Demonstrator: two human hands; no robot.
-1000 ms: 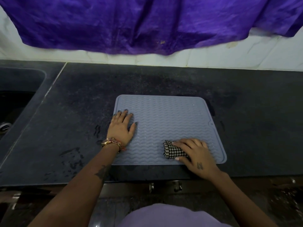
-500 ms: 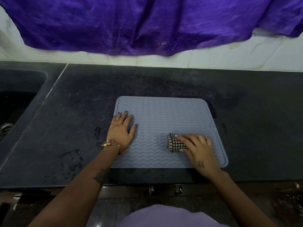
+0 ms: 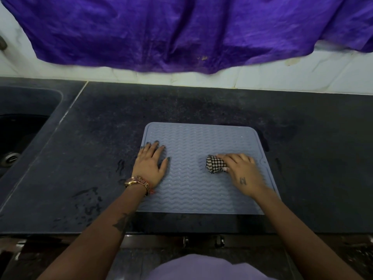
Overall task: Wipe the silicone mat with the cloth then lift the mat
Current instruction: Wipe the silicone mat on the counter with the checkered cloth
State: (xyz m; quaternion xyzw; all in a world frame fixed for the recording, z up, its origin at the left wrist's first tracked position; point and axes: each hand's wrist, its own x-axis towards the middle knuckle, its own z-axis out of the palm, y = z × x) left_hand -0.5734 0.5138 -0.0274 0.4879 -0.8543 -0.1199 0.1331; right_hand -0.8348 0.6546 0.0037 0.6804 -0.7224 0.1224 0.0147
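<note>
- The wiping step is under way: the right hand (image 3: pixel 241 172) is pressing a folded checked cloth (image 3: pixel 215 164) against the silicone mat (image 3: pixel 197 190), fingers closed over it, on the mat's right half.
- The left hand (image 3: pixel 151 165) is lying flat and open on the mat's left edge, fingers spread, pinning it down; a wristwatch (image 3: pixel 137 182) is sitting on that wrist.
- The mat is resting flat on the dark bench (image 3: pixel 101 158), near its front edge, well to the right of the sink (image 3: pixel 18 138).
- Next, I'd judge, the cloth needs carrying across the mat's unwiped ridges; lifting is not yet begun and would call for gripping an edge.
</note>
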